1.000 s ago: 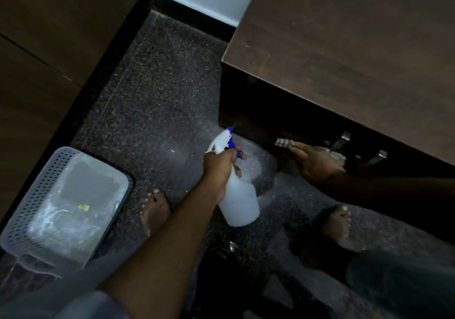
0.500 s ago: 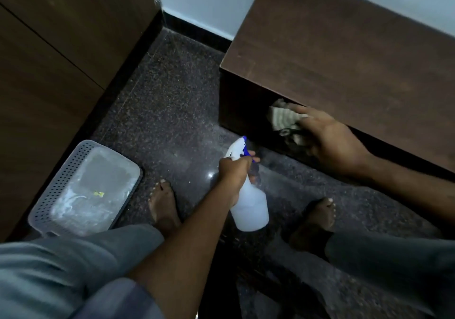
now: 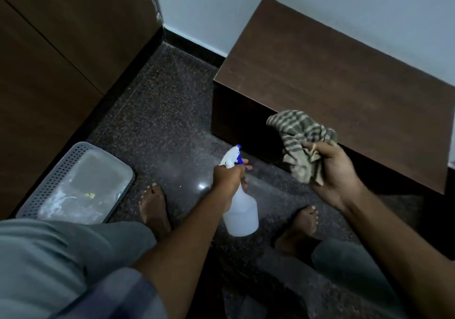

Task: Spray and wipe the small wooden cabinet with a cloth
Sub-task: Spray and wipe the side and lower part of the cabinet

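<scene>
The small wooden cabinet [image 3: 339, 77] stands low against the pale wall at the right, its dark brown top facing me. My left hand [image 3: 227, 178] grips the neck of a white spray bottle [image 3: 240, 210] with a blue trigger, held upright above the floor near the cabinet's front left corner, nozzle pointing up and left. My right hand [image 3: 334, 173] holds a bunched striped green-and-beige cloth [image 3: 299, 141] in the air in front of the cabinet's front edge, apart from the wood.
A grey perforated plastic basket [image 3: 44, 190] with a clear liner sits on the speckled dark floor [image 3: 160, 121] at the left. Tall brown cupboard doors [image 3: 61, 60] line the left side. My bare feet [image 3: 154, 208] and grey trousers fill the foreground.
My right hand has pulled the cloth out from the cabinet's shadowed front and lifted it up in front of the top edge. The view has risen; the bottle stays in my left hand.
</scene>
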Demonstrator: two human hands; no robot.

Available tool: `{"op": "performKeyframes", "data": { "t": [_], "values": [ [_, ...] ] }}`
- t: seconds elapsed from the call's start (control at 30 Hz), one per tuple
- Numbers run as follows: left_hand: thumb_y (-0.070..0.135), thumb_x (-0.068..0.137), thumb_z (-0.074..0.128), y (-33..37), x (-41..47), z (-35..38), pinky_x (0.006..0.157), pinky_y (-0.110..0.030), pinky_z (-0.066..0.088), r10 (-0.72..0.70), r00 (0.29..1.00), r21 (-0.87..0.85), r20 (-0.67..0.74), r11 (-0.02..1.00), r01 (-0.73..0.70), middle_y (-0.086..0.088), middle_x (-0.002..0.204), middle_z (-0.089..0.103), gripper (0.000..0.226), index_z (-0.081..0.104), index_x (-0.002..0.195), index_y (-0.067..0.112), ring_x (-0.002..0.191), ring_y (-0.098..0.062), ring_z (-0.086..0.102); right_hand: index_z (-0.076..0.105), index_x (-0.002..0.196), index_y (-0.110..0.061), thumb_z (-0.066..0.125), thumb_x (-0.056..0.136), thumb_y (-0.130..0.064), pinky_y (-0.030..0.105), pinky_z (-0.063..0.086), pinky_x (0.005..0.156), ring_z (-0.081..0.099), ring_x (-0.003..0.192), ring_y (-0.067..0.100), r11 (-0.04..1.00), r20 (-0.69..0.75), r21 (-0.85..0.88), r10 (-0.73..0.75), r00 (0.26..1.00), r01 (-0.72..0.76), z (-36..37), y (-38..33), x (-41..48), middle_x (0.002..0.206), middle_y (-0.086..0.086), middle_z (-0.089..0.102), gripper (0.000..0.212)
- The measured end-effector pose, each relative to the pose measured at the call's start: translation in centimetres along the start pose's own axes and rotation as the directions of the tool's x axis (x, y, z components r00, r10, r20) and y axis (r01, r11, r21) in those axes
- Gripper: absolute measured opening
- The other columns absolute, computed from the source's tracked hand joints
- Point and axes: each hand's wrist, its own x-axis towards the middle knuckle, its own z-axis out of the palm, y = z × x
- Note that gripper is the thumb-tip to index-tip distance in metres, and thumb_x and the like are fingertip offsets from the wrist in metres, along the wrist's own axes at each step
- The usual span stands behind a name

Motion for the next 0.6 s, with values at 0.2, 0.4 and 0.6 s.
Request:
{"op": "performKeyframes", "data": {
  "t": [0.2, 0.4, 0.6],
  "values": [
    [-0.007, 0.090, 0.047, 0.0, -0.1, -0.4, 0.051, -0.026, 0.045, 0.018, 1.000, 0.026, 0.009, 1.000, -0.019, 0.001, 0.094, 0.075, 0.057, 0.065, 0.131, 0.029, 0.075, -0.023, 0.066, 0.065, 0.107, 0.003, 0.047, 0.100, -0.030, 0.037, 0.052, 0.091, 0.067, 0.095, 0.027, 0.865, -0.078, -0.109, -0.499, 0.863, 0.490, -1.5, -0.8, -0.5, 0.103, 0.019, 0.066, 0.038],
    [-0.008, 0.088, 0.048, 0.1, 0.1, 0.3, 0.046, -0.025, 0.046, 0.047, 0.999, 0.039, 0.024, 0.998, -0.048, -0.012, 0.112, 0.076, 0.063, 0.062, 0.142, 0.021, 0.066, -0.015, 0.066, 0.058, 0.123, 0.006, 0.042, 0.102, -0.016, 0.048, 0.035, 0.105, 0.040, 0.135, 0.041, -0.760, 0.794, -0.577, -0.435, 0.425, 0.300, -2.6, -0.7, 4.5, 0.146, 0.029, 0.041, 0.034],
    [-0.004, 0.090, 0.052, 0.5, 0.7, 0.2, 0.052, -0.029, 0.050, 0.048, 0.999, 0.024, 0.006, 0.999, -0.048, -0.003, 0.096, 0.076, 0.041, 0.071, 0.108, 0.028, 0.076, -0.022, 0.065, 0.015, 0.148, 0.018, 0.018, 0.099, -0.007, 0.046, -0.005, 0.124, -0.004, 0.151, 0.042, -0.966, 0.804, 0.216, 0.259, 0.536, 0.143, -4.4, -0.9, 11.0, 0.158, 0.035, -0.002, 0.055]
  ]
}}
